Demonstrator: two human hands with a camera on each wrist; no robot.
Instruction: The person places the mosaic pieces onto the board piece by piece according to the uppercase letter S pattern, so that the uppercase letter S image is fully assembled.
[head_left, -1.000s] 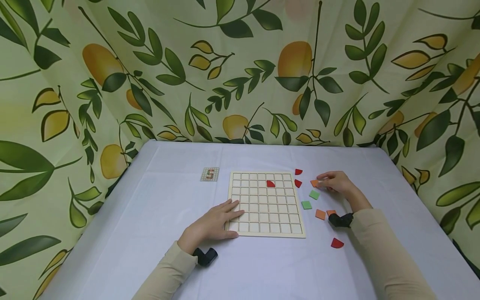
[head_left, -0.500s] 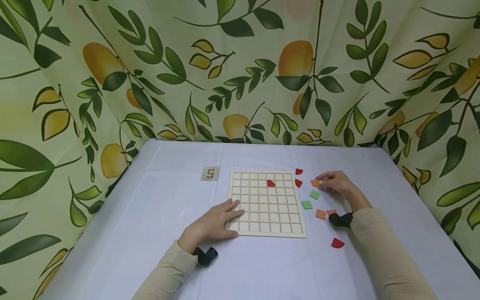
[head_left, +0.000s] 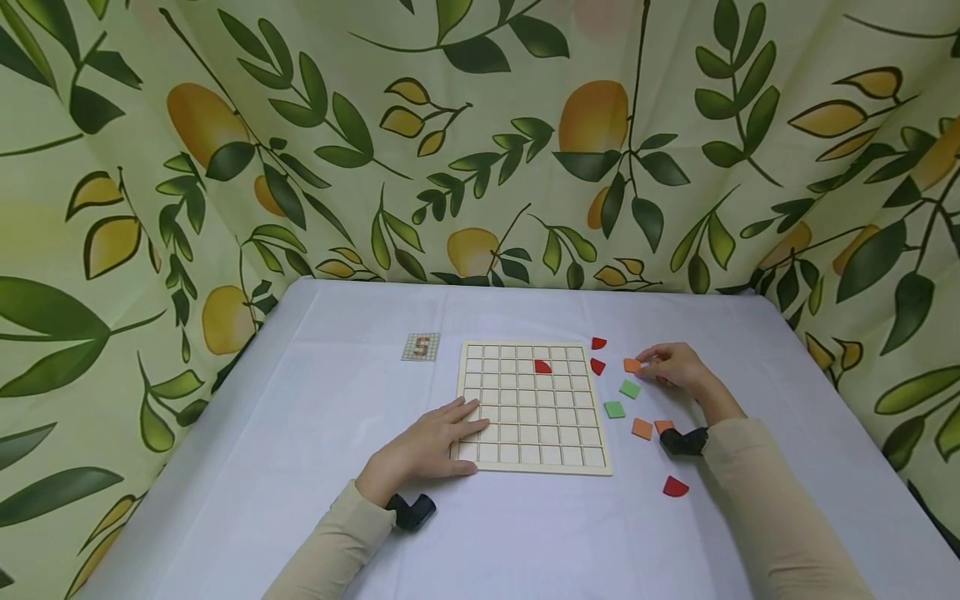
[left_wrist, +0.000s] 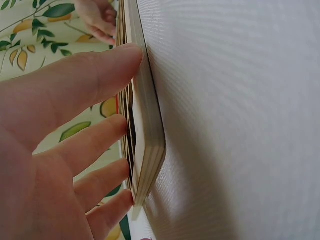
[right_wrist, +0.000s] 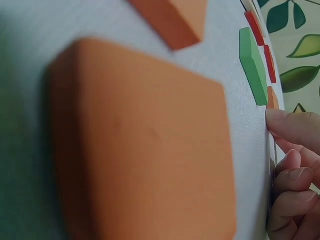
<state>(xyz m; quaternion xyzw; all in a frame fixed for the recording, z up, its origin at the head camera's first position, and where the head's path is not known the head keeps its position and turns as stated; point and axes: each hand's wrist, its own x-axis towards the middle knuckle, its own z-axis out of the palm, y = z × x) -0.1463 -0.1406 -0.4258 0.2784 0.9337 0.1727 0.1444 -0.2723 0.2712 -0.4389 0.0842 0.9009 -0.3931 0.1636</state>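
My left hand (head_left: 423, 442) rests on the left edge of the wooden grid board (head_left: 534, 469). Its fingers (left_wrist: 95, 140) lie spread over the grid, and the thumb is at the near edge. One red quarter-circle tile (head_left: 542, 367) sits in a cell of the upper part. To the right of the board, my right hand (head_left: 673, 367) has its thumb and forefinger at the right edge of an orange square tile (head_left: 632, 365) on the table. In the right wrist view that orange tile (right_wrist: 272, 98) shows just beyond the thumb tip, and the other fingers are curled.
Two green square tiles (head_left: 629, 389), two more orange tiles (head_left: 642, 429) and several red quarter-circles (head_left: 676, 487) lie right of the board. One orange tile is beside the right wrist's black camera (head_left: 684, 442). A small pattern card (head_left: 420, 347) lies left of the board's far corner.
The orange tile at my right fingertips has turned slightly and shows more of its face. My right hand has barely moved; the left hand stays on the board.
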